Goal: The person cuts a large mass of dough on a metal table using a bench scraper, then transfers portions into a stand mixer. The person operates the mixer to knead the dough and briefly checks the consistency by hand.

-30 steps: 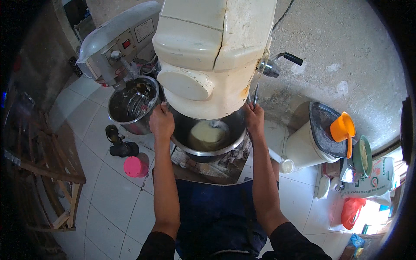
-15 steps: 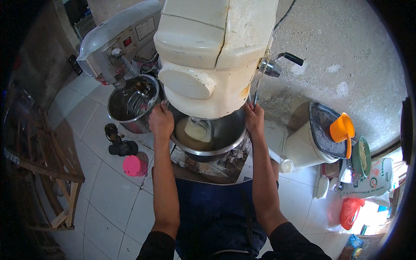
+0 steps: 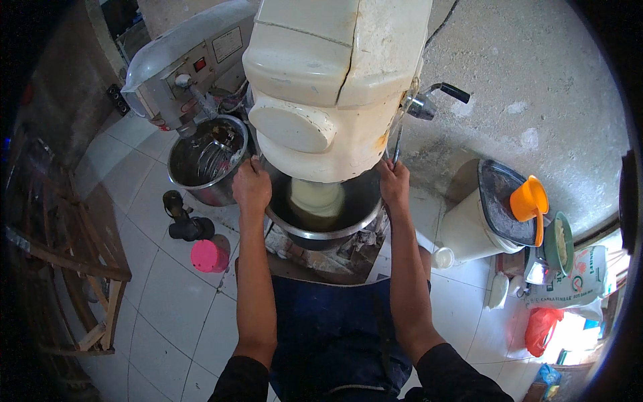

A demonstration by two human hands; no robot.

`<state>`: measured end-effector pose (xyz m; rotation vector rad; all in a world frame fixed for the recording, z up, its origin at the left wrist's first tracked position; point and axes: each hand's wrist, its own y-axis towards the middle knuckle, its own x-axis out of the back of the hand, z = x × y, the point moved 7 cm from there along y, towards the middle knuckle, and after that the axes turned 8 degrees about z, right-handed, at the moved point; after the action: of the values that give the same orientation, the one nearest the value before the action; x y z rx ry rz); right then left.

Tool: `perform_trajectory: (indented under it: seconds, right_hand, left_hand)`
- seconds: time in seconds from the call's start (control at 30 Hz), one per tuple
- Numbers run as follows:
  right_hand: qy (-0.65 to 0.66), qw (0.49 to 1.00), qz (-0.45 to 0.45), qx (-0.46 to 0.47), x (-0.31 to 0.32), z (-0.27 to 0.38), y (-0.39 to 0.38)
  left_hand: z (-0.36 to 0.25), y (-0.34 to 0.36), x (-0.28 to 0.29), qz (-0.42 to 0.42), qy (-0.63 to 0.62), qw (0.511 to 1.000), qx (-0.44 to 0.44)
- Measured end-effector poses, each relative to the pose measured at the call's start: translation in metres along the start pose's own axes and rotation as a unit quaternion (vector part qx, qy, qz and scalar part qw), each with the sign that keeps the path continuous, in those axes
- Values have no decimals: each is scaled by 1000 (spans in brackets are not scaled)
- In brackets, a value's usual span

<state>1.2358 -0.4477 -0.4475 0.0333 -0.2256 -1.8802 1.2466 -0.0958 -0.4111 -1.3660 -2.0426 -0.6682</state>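
Holding steel mixing bowl (image 3: pixel 325 235) at left side with left hand (image 3: pixel 253 187), at right side with right hand (image 3: pixel 395 184); curled closed in grip on both sides, but cannot tell which part inside the fists. Set directly beneath cream mixer head (image 3: pixel 368 127), with pale batter (image 3: pixel 317 199) inside. Nearby, leftward: second bowl (image 3: pixel 216 194) with wire whisk (image 3: pixel 214 161). On tiled floor: pink container (image 3: pixel 209 256). Rightward: orange dipper (image 3: pixel 528 199) along right edge of dark tray (image 3: pixel 492 201).
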Motion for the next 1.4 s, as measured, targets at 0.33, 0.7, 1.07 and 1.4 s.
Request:
perform_trajectory:
  seconds: [0.33, 0.7, 1.07, 1.4]
  right_hand:
    - [-47, 999, 3, -9, 0, 7, -2]
    - [-47, 999, 1, -13, 2, -6, 2]
    - [-61, 998, -1, -15, 3, 7, -3]
    - [-18, 999, 9, -33, 1, 2, -2]
  left_hand:
    - [2, 1, -1, -5, 5, 1000, -12]
    - [1, -1, 1, -12, -3, 1000, -8]
    - [3, 0, -2, 10, -25, 1000, -3]
    - [3, -1, -2, -5, -19, 1000, -14]
